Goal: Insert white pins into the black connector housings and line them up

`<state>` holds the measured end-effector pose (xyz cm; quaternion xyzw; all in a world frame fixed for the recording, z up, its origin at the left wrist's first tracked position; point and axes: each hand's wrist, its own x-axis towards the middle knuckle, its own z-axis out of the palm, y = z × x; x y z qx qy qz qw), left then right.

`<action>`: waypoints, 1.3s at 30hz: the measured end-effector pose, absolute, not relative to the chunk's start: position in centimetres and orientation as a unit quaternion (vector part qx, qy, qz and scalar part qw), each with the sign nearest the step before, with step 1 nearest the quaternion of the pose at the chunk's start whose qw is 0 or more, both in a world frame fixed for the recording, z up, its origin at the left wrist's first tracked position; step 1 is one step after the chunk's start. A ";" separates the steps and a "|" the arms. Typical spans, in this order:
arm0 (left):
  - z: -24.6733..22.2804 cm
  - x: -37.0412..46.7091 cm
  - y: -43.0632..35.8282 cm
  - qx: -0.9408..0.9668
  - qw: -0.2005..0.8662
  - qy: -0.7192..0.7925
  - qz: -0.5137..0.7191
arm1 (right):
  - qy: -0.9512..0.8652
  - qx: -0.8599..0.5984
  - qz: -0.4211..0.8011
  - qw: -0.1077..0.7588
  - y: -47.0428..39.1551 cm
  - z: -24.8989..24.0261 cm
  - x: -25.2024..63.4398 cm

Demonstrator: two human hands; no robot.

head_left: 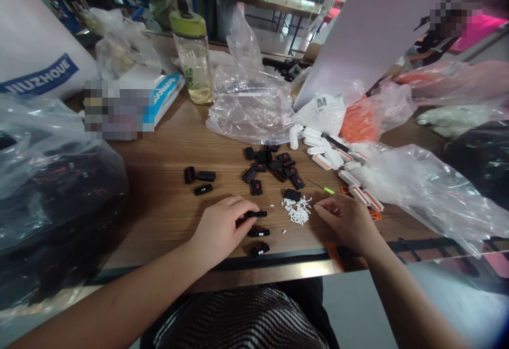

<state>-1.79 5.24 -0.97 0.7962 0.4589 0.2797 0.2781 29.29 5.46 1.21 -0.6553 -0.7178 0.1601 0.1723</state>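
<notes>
My left hand point(225, 227) pinches a black connector housing point(260, 214) between thumb and fingers, low over the wooden table. Two more black housings, one with white plugs point(259, 232) and another with white plugs point(260, 250), lie in a column just below it. My right hand point(345, 217) is beside a pile of small white plugs point(299, 214), its fingers closed together; whether a plug is between them is hidden. Behind the pile lies a black housing point(292, 194). Farther back is a heap of black connector housings point(274, 166), some with orange-red clips.
Three black housings point(205, 176) lie at the left. A green-handled pick point(328, 190) and white-and-orange connectors point(330, 153) are at the right. A water bottle point(194, 68), clear plastic bags point(254, 105) and a large dark-filled bag point(59, 200) stand around the table.
</notes>
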 end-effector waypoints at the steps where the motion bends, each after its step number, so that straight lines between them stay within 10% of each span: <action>1: -1.0 -1.8 5.2 0.796 0.280 0.457 0.280 | -0.715 -0.651 0.177 0.182 5.4 1.7 28.6; 39: -0.2 -1.5 5.0 0.780 0.288 0.493 0.256 | -0.884 -0.426 0.117 0.156 5.8 4.4 19.3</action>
